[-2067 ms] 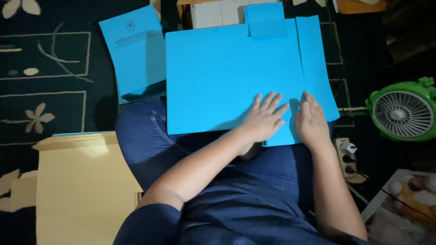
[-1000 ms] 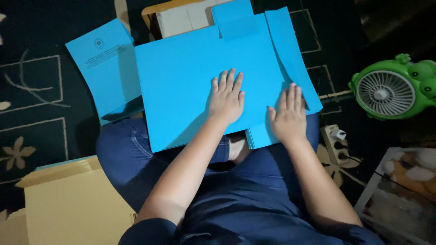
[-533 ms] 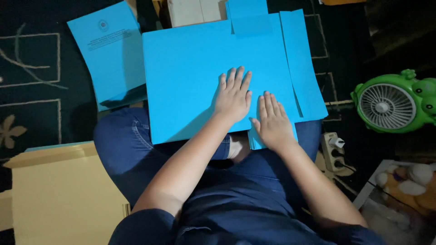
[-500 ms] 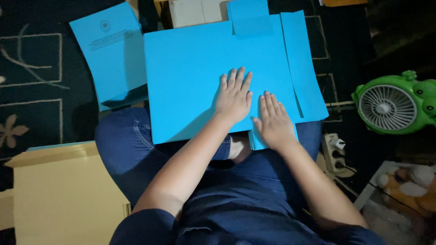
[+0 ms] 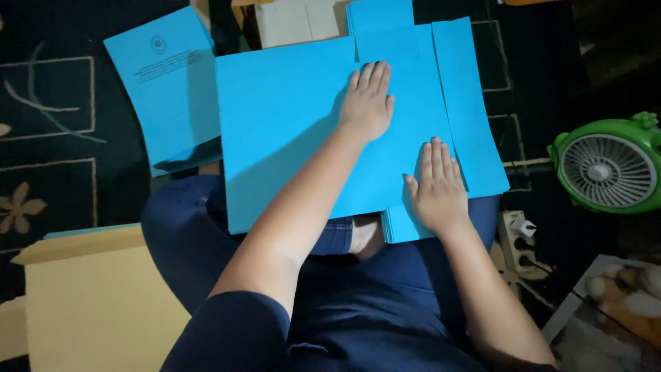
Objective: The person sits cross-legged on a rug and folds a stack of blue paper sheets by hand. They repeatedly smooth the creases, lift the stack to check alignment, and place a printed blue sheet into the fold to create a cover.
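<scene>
A large blue paper folder (image 5: 289, 131) lies across my lap, its right flap (image 5: 468, 110) folded over along a vertical crease. My left hand (image 5: 368, 100) presses flat on the upper middle of the sheet, fingers together and pointing away from me. My right hand (image 5: 435, 186) rests flat near the lower right edge, beside the folded flap. Neither hand grips anything. More blue sheets stick out from beneath at the bottom right.
A second blue printed folder (image 5: 169, 86) lies on the dark patterned rug at upper left. A pale yellow cardboard box (image 5: 96, 303) sits at lower left. A green fan (image 5: 609, 165) and a white power strip (image 5: 520, 238) are at right. White papers (image 5: 296, 21) lie at top.
My left hand has slid up the sheet, away from me. My right hand has shifted slightly right along the lower edge. The head view has tilted a little.
</scene>
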